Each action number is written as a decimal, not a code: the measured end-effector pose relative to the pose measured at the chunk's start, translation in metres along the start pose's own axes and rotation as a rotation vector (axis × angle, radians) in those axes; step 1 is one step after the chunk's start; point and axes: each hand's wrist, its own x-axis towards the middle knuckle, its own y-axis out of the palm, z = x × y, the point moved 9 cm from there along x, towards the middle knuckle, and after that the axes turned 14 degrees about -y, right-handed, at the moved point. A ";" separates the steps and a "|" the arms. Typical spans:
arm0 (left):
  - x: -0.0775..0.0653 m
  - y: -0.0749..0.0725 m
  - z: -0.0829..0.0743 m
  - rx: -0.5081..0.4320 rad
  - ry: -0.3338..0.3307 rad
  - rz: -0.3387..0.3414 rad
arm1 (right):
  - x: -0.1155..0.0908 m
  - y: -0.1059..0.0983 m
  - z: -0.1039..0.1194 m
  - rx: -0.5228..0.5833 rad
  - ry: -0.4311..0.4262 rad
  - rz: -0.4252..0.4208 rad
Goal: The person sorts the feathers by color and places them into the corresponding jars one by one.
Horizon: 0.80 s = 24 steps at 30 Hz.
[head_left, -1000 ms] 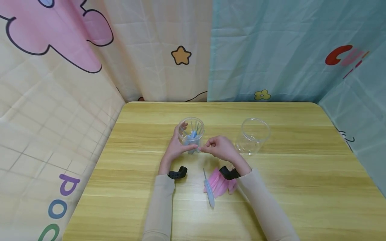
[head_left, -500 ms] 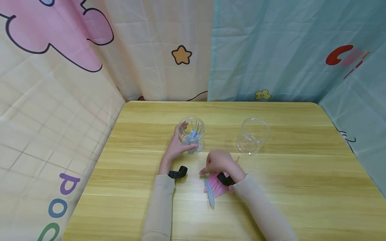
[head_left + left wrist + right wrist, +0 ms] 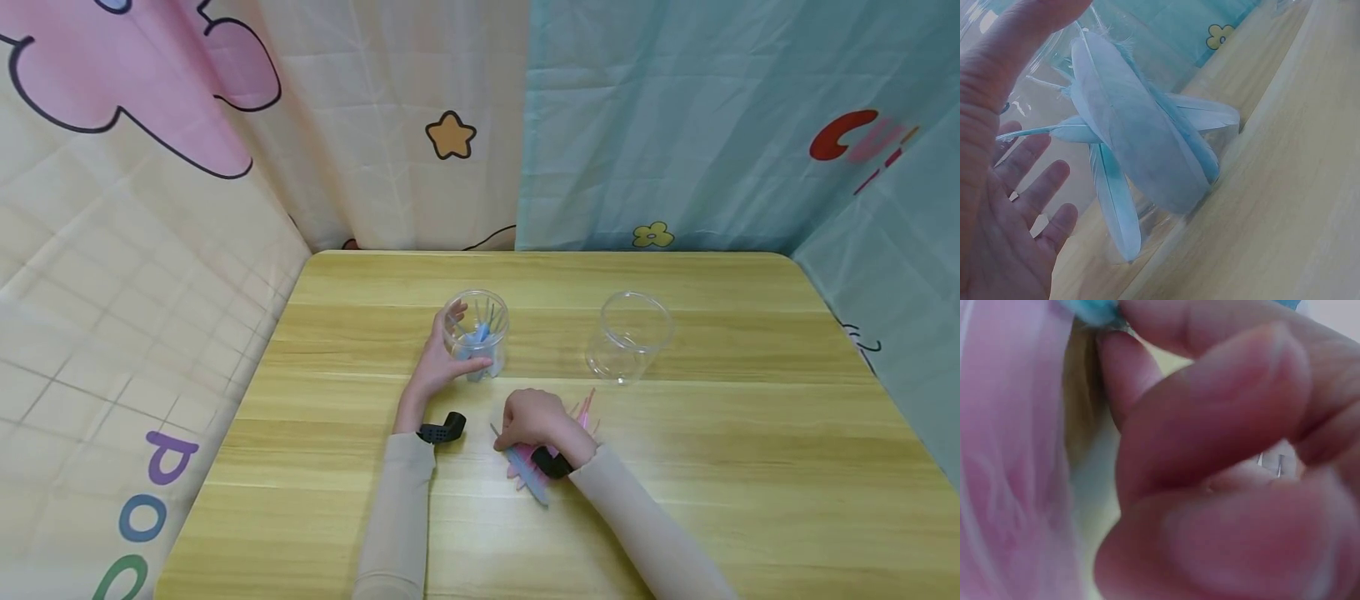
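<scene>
- Pale blue feathers with thin quills (image 3: 1141, 137) lean at several angles inside the clear, cylindrical plastic cup (image 3: 499, 354), which stands upright on the yellowish wood-grain worktop (image 3: 750, 458).
- Your left hand (image 3: 441, 364) is at that cup, its grip wrapped round the wall: thumb across the near side, fingers round the left and far side.
- Your right hand (image 3: 531, 417) is nearer to you than the cup and to its right; its grip pinches one slender blue feather (image 3: 532, 481) between thumb and forefinger, close to the quill.
- Soft pink feathers (image 3: 1016, 456) lie on the near right of the cup, partly hidden beneath your right hand; you can see the blue one overlapping them in the head view.
- Well to the right of the cup you have a second clear plastic cup (image 3: 626, 364), also upright.
- Beyond the cup hangs a cream and teal printed fabric curtain (image 3: 637, 108).
</scene>
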 end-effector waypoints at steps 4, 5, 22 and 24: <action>0.001 0.000 0.000 -0.007 -0.005 0.000 | 0.001 0.004 -0.001 0.043 -0.017 0.007; 0.001 0.000 0.000 -0.008 -0.005 -0.001 | 0.001 0.005 -0.001 0.050 -0.020 0.009; 0.000 0.001 0.001 -0.010 0.012 0.003 | 0.000 0.008 0.013 0.000 -0.018 -0.021; 0.000 0.001 0.001 -0.011 0.007 0.001 | 0.000 0.009 0.015 -0.012 -0.008 -0.024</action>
